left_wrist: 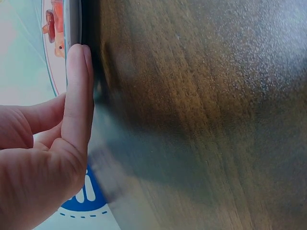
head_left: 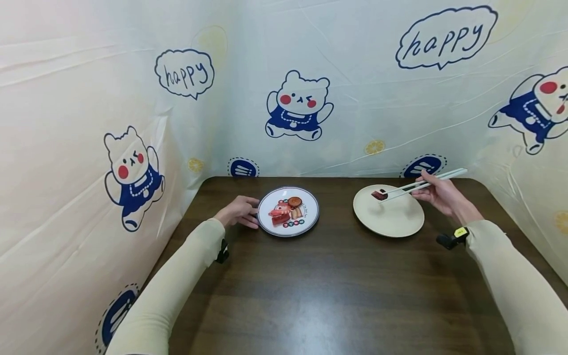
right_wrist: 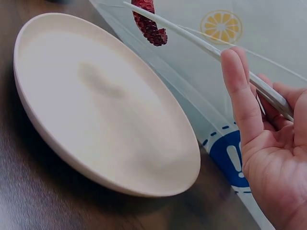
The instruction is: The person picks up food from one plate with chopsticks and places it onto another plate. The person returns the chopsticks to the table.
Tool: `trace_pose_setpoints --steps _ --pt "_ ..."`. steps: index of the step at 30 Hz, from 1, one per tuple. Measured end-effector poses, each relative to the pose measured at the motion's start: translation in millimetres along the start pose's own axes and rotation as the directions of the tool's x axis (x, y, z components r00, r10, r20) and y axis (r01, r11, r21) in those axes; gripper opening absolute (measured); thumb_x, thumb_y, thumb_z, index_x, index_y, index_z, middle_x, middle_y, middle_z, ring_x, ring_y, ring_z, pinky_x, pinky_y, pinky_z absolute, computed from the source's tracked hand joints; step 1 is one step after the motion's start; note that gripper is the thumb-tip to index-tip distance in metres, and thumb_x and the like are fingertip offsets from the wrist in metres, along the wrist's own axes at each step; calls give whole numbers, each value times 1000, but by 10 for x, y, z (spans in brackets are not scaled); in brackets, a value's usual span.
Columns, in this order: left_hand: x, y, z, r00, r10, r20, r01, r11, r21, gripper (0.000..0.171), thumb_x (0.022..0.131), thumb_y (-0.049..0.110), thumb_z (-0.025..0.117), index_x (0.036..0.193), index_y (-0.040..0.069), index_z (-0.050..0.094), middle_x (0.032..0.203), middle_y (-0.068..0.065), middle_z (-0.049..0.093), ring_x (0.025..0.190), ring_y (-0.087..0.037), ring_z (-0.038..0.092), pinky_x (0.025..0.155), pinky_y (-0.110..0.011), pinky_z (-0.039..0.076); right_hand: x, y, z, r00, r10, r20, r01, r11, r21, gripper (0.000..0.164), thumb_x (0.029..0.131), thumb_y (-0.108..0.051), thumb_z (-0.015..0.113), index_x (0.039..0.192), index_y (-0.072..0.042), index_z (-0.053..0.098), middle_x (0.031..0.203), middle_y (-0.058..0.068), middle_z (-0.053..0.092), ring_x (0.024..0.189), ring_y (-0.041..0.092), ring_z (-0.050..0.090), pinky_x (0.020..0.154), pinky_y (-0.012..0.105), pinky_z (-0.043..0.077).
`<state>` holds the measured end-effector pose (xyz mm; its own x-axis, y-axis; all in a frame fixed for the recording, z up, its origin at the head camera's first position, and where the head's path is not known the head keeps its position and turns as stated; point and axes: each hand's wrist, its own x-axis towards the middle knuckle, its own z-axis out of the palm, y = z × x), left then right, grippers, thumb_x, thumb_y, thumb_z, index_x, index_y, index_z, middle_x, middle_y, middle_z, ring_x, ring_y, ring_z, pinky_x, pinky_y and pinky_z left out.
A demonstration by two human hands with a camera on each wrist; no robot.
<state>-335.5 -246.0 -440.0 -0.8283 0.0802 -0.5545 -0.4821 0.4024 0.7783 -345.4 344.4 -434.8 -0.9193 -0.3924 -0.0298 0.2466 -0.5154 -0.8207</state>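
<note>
My right hand (head_left: 439, 194) grips a pair of pale chopsticks (head_left: 452, 173) above the right side of a cream plate (head_left: 390, 219). Their tips pinch a dark red piece with rows of suckers, like an octopus tentacle (right_wrist: 148, 25), held over the plate, which shows bare in the right wrist view. At the left, the straight fingers of my left hand (head_left: 239, 211) touch the edge of a white plate (head_left: 306, 202) with a dark blue rim. Several food pieces (head_left: 280, 213) lie on it, pink-red ones, a round brown slice and a striped strip among them.
Both plates stand toward the far side of a dark wooden table (head_left: 310, 286). A pale curtain (head_left: 355, 98) with printed bears and lettering hangs behind the table and along its sides.
</note>
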Motion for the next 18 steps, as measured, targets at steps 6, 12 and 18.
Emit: trace_pose_setpoints --steps 6,12,18 --pt "-14 1 4 1000 7 4 -7 1000 2 51 98 7 51 146 10 35 103 -23 58 74 -28 66 72 -42 58 73 40 83 1000 2 5 -2 1000 -7 36 104 -17 37 96 9 60 83 24 67 74 33 69 71 38 58" --pt "4 -17 -1 1000 4 4 -4 1000 2 51 98 8 52 146 10 36 102 -23 58 73 -28 67 72 -41 58 147 94 169 999 9 32 -9 1000 -7 36 104 -17 36 95 8 60 84 23 67 73 33 69 70 39 58" --pt "4 -8 4 1000 0 -2 0 1000 0 51 98 8 52 146 11 37 104 -23 58 74 -28 67 72 -41 58 227 121 252 1000 8 19 -8 1000 -23 33 103 -18 39 95 8 59 82 21 67 71 33 69 70 39 58"
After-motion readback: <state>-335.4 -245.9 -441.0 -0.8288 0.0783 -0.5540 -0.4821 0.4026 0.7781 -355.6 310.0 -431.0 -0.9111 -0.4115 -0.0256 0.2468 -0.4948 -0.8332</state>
